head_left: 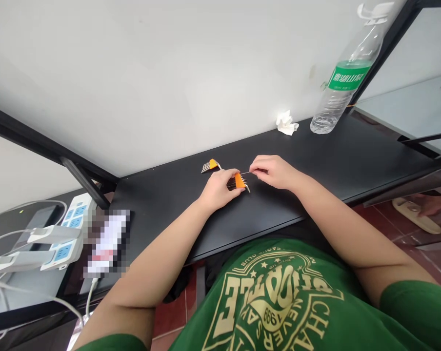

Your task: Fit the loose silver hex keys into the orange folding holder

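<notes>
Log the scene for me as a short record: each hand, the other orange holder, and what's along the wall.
Left hand: gripping an orange holder
Right hand: pinching a thin metal rod; its seating in the holder is unclear
Second orange holder: on the black table, beyond the left hand
Along wall: crumpled tissue, standing bottle

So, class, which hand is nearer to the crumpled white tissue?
Right: the right hand is on the near side of the tissue; the left hand is farther, left of it, gripping an orange holder.
</notes>
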A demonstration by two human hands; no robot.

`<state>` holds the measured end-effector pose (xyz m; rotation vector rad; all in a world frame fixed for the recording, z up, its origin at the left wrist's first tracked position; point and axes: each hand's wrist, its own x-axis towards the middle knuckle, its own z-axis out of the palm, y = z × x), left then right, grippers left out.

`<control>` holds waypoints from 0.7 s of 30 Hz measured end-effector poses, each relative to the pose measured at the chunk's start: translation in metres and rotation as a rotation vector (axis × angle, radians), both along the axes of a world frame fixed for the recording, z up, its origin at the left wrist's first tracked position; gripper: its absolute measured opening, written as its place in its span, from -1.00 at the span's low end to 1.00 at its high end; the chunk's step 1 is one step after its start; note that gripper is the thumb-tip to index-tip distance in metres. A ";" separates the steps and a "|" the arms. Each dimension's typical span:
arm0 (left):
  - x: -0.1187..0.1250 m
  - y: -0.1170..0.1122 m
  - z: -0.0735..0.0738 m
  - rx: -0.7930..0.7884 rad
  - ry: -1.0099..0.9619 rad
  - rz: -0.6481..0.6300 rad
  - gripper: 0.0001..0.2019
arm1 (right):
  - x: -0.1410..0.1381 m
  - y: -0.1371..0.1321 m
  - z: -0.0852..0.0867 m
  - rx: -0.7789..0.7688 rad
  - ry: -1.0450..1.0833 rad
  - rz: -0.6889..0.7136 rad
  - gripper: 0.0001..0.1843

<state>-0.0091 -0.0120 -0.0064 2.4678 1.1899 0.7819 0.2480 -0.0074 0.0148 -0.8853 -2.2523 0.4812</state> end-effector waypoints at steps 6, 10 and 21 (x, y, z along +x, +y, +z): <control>-0.001 0.001 -0.001 -0.008 0.005 -0.003 -0.50 | 0.000 -0.001 0.001 0.002 0.009 0.012 -0.78; 0.000 0.001 -0.001 -0.002 0.012 -0.006 -0.51 | 0.000 -0.002 0.002 0.004 0.013 0.009 -0.77; 0.000 0.000 0.000 0.011 0.013 -0.023 -0.51 | 0.001 0.000 0.001 0.024 -0.020 0.007 -0.76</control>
